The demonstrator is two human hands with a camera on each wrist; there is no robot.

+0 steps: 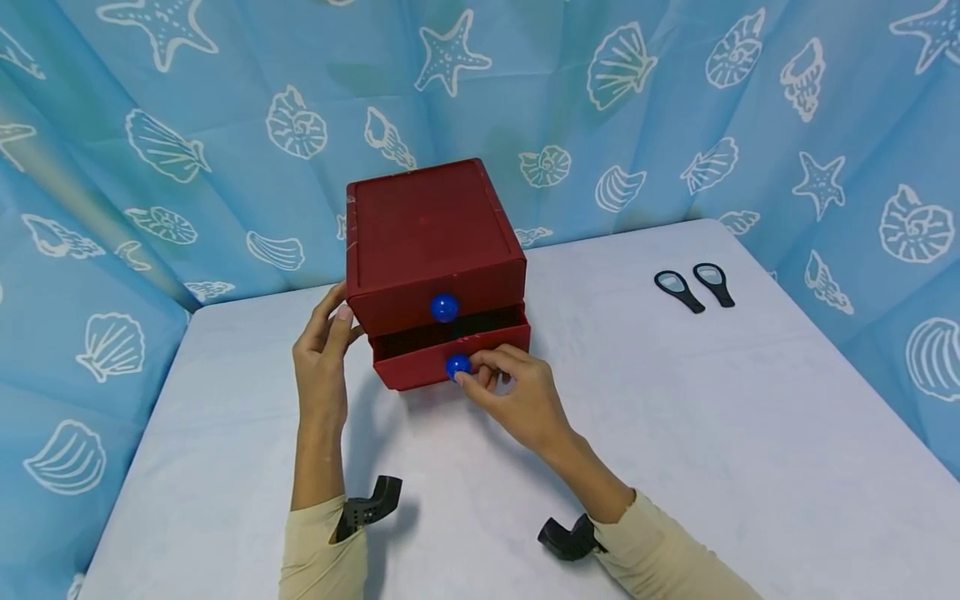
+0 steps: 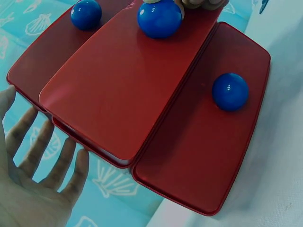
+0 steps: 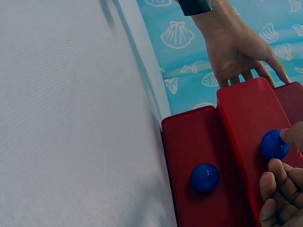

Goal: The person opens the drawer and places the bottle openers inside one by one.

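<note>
A dark red drawer cabinet (image 1: 427,225) stands on the table, each drawer front bearing a round blue knob. The middle drawer (image 1: 411,371) is pulled partway out; only a dark interior shows. My right hand (image 1: 528,400) pinches the middle drawer's knob (image 1: 455,362) between thumb and fingers. Against the cabinet's left side rests my left hand (image 1: 324,358), its fingers extended and spread. Above, the top drawer's knob (image 1: 444,308) is untouched. The wrist views show the bottom drawer (image 2: 184,146) pushed in, with its own knob (image 2: 230,91); the head view hides it.
Two small black magnifying glasses (image 1: 678,290) lie side by side at the table's far right. A blue curtain (image 1: 555,108) with white shells hangs behind and beside the white-covered table (image 1: 660,400). Each wrist wears a black camera mount (image 1: 367,508).
</note>
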